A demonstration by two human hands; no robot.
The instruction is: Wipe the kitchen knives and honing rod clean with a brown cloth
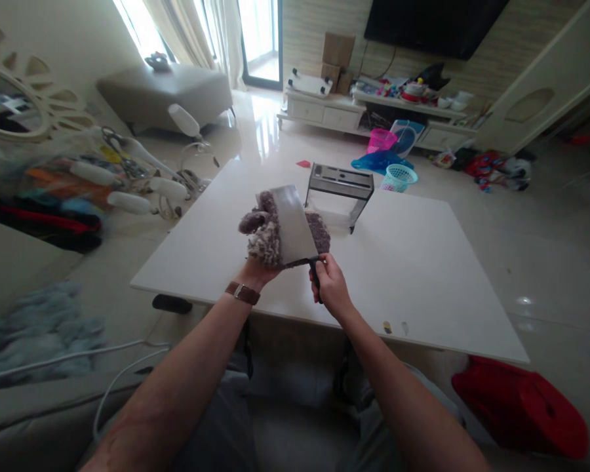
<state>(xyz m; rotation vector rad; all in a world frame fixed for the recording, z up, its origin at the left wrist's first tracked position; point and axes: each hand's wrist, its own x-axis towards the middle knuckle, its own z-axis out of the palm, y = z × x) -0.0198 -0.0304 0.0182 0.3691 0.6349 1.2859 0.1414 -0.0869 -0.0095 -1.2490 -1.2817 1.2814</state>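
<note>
My right hand [330,283] is closed round the black handle of a cleaver [296,226], whose broad metal blade points away from me above the table. Behind the blade and round its left edge is a fluffy grey-brown cloth [265,244]; more of it shows on the right of the blade. My left hand [261,272], with a brown strap on its wrist, holds the cloth from below; its fingers are hidden by the cloth and blade. Just beyond the cleaver a knife block [341,182] with a slotted dark top and clear sides stands on the table.
The white table [413,275] spans the space before me. Two small items, one a yellowish piece [387,326], lie near its front edge. A red bag-like object [521,406] is at lower right. Baskets [400,178] and a low cabinet [319,111] stand beyond.
</note>
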